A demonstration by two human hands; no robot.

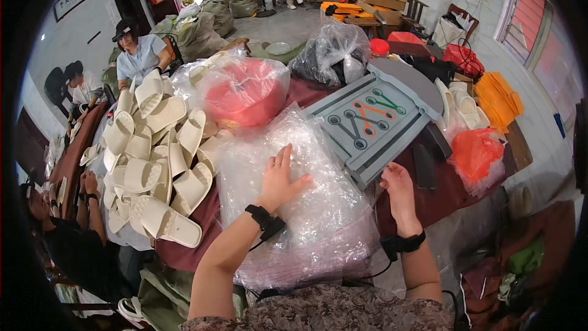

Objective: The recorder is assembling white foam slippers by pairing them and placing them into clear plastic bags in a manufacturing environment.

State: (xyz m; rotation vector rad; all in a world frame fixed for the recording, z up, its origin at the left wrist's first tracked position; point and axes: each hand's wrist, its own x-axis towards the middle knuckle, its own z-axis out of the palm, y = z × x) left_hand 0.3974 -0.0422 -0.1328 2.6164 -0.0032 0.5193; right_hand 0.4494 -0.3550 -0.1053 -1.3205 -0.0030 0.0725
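Observation:
My left hand (pixel 283 181) lies flat with its fingers spread on a stack of clear plastic bags (pixel 324 227), which spreads over the table in front of me. To the right, my right hand (pixel 399 187) is raised beside the near corner of a grey plastic tray-like board (pixel 331 124); its fingers are curled in, and whatever they may hold is hidden. That board carries a pattern of dark, orange and green linked circles. Left of the bags, a heap of cream slippers (pixel 142 176) covers the table.
Behind the bags sit a pink-red bundle in clear plastic (pixel 245 95) and a clear bag of dark items (pixel 331 55). At right are a red plastic bag (pixel 478 153) and orange packaging (pixel 497 101). Other people work at left; one person (pixel 144 55) sits beyond the slippers.

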